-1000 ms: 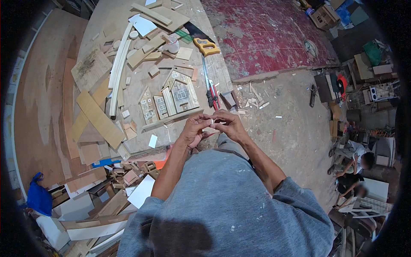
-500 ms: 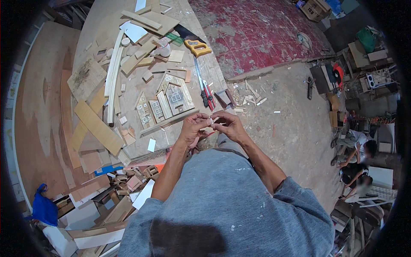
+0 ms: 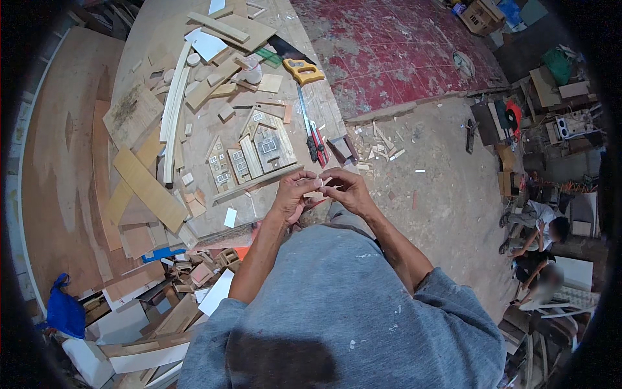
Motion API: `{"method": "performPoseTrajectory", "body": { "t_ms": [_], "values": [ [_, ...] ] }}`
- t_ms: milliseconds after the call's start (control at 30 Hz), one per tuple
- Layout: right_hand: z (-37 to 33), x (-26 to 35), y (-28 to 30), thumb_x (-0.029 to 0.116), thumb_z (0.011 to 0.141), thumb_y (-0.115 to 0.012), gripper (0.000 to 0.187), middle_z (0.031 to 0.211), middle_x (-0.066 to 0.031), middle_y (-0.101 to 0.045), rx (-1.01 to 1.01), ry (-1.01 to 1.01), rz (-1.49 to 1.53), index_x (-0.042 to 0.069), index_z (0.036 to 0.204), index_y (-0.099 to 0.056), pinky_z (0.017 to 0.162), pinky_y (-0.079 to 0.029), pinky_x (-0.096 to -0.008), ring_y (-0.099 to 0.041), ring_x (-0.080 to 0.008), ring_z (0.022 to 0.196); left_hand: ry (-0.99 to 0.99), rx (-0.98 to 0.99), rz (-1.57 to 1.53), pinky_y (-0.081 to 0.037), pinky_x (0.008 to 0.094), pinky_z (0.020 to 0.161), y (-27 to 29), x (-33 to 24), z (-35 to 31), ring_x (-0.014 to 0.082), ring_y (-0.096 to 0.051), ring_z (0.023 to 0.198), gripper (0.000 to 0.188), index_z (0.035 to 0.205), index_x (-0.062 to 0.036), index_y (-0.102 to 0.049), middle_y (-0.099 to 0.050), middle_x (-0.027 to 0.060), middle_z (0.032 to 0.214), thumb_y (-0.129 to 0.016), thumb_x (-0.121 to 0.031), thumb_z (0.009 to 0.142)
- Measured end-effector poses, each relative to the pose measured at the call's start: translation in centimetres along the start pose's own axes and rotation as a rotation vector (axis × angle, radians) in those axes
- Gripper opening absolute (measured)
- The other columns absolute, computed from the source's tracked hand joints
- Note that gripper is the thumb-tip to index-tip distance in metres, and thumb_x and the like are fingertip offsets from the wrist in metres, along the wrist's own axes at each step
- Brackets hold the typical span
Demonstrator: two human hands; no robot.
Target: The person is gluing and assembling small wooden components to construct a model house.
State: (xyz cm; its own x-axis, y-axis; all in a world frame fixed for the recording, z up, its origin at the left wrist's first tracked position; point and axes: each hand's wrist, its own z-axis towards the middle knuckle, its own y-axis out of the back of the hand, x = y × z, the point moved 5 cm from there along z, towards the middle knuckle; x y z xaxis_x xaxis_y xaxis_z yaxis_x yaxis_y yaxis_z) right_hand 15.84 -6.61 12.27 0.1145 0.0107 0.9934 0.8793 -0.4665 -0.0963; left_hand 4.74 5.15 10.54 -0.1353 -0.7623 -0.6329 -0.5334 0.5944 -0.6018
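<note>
My left hand and my right hand meet in front of my body, just off the table's near corner. Between their fingertips they pinch a small whitish piece, too small to make out fully. Both hands are closed on it. Just beyond my left hand, a wooden model house with small white-framed windows lies on the wooden worktable. A red-handled cutter and a metal ruler lie past my fingers, along the table's right edge.
A handsaw with a yellow handle lies farther back, near wood strips and a white tub. A brown plywood sheet stands at left. Offcuts pile below the table. Two people sit at far right, one in a white shirt.
The view has shifted slightly, so the table and its things sit a little farther right. My hands keep nearly the same pose, still pinching the small piece.
</note>
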Motion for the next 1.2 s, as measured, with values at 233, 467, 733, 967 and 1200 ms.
{"method": "performPoseTrajectory", "body": {
  "t_ms": [233,467,733,967,1200],
  "values": [
    [0.0,0.2,-0.1,0.002,0.086,-0.073,0.03,0.115,-0.0072,-0.065,0.016,-0.047,-0.123,0.002,0.116,-0.068,0.073,-0.055,-0.0238,-0.065,-0.0111,0.091,0.038,-0.01,0.048,-0.05,0.0226,0.059,0.8,0.6,0.2,0.0098,-0.067,0.082,0.022,0.103,-0.0098,-0.064,-0.072,0.003,0.097,-0.077,-0.013,0.084],
    [-2.0,-6.9,3.7,0.008,0.085,-0.074,0.028,0.095,-0.0078,-0.071,-0.075,-0.302,-0.111,0.0,0.112,-0.069,0.067,-0.055,-0.0269,-0.068,-0.0138,0.079,0.186,-0.196,0.141,-0.056,0.0236,0.059,5.9,5.9,0.6,0.0131,-0.068,0.08,0.03,0.111,-0.0039,-0.064,-0.071,0.006,0.095,-0.076,-0.009,0.084],
    [1.5,-12.9,6.0,0.012,0.077,-0.068,0.021,0.084,-0.0193,-0.061,-0.09,-0.073,-0.88,0.002,0.096,-0.067,0.068,-0.049,-0.0453,-0.061,-0.0393,0.077,0.19,-0.435,0.152,-0.056,0.0261,0.058,10.1,8.0,-0.6,0.015,-0.068,0.075,0.022,0.108,0.0022,-0.067,-0.07,0.0084,0.087,-0.068,-0.002,0.087],
    [4.7,-13.0,4.3,0.009,0.082,-0.06,0.014,0.094,-0.0171,-0.06,-0.077,-0.092,-1.094,0.004,0.094,-0.063,0.074,-0.052,-0.0489,-0.064,-0.0389,0.088,0.041,-0.559,0.41,-0.054,0.0254,0.058,10.4,6.4,1.2,0.0143,-0.067,0.072,0.021,0.104,0.0011,-0.069,-0.068,0.0068,0.084,-0.067,-0.003,0.084],
    [4.6,-12.4,5.0,0.006,0.086,-0.056,0.019,0.096,-0.015,-0.062,-0.096,0.027,-0.983,0.001,0.102,-0.063,0.071,-0.054,-0.0439,-0.066,-0.0347,0.087,-0.507,-0.505,1.226,-0.055,0.0404,0.075,6.0,4.8,6.0,0.0328,-0.067,0.083,0.022,0.1,0.0012,-0.07,-0.068,0.0215,0.089,-0.063,0.002,0.079]
  ]
}}
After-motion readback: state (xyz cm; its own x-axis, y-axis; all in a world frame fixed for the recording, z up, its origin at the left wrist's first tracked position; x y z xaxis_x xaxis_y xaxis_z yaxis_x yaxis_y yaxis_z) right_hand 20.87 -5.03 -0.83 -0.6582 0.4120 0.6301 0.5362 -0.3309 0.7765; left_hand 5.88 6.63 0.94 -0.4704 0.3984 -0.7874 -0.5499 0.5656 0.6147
